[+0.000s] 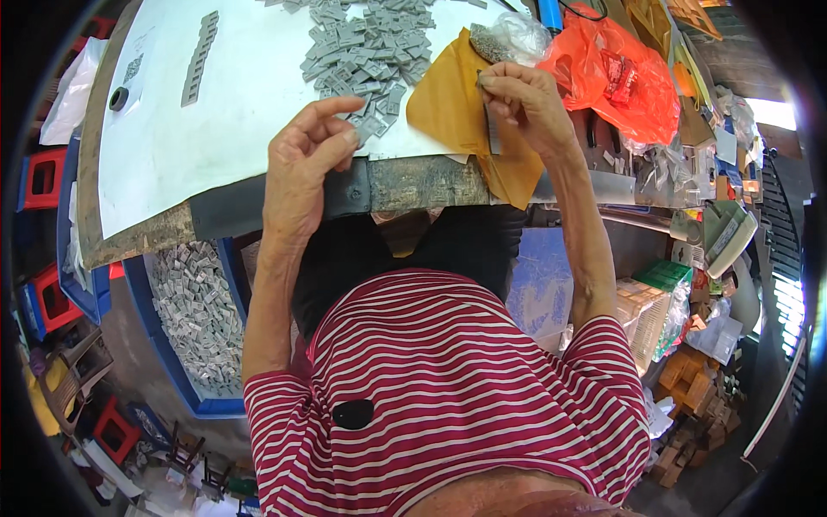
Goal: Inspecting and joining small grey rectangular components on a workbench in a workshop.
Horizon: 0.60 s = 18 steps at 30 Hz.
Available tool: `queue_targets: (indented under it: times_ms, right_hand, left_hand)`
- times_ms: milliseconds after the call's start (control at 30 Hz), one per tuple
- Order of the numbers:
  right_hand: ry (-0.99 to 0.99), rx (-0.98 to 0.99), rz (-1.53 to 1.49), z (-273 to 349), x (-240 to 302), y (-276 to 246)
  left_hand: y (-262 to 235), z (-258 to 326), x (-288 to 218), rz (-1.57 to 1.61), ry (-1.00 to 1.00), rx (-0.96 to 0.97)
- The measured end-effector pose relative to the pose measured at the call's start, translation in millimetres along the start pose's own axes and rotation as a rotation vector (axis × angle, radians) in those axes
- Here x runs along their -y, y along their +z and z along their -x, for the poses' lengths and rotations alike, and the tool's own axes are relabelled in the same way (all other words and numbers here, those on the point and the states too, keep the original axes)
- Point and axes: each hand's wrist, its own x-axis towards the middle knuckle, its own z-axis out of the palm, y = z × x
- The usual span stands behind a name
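Note:
My left hand [312, 148] hovers over the table's front edge, its thumb and index finger apart and the other fingers loosely curled. Just beyond it lies a heap of flat grey rectangular pieces [366, 56] on a white sheet [250, 95]. My right hand [527, 96] pinches a tiny dark piece [480, 77] between thumb and fingertips, too small to name. Under that hand, a yellow-brown paper envelope [448, 95] hangs partly over the table edge. Next to the envelope's top sits a clear bag of small grey parts [489, 45].
A row of grey pieces [200, 59] and a black ring [119, 99] lie at the left. An orange-red plastic bag [620, 77] spreads at the right. Below the table's left side stands a blue bin [155, 345] full of grey pieces. Boxes [689, 379] crowd the lower right.

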Motion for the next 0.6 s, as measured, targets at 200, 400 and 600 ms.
queue_targets:
  times_ms: [200,400,600]
  right_hand:
    - [0.091,0.133,-0.184,6.4,-1.2,26.5]
    - [0.146,0.242,-0.226,17.7,1.7,53.2]
    - [0.089,0.25,-0.169,12.3,-9.8,69.2]
  left_hand:
    - [16.0,-0.9,9.8,0.114,-0.017,-0.005]
    - [22.1,-2.5,17.8,0.169,-0.017,-0.03]
    - [23.2,0.1,22.1,0.079,0.04,-0.043]
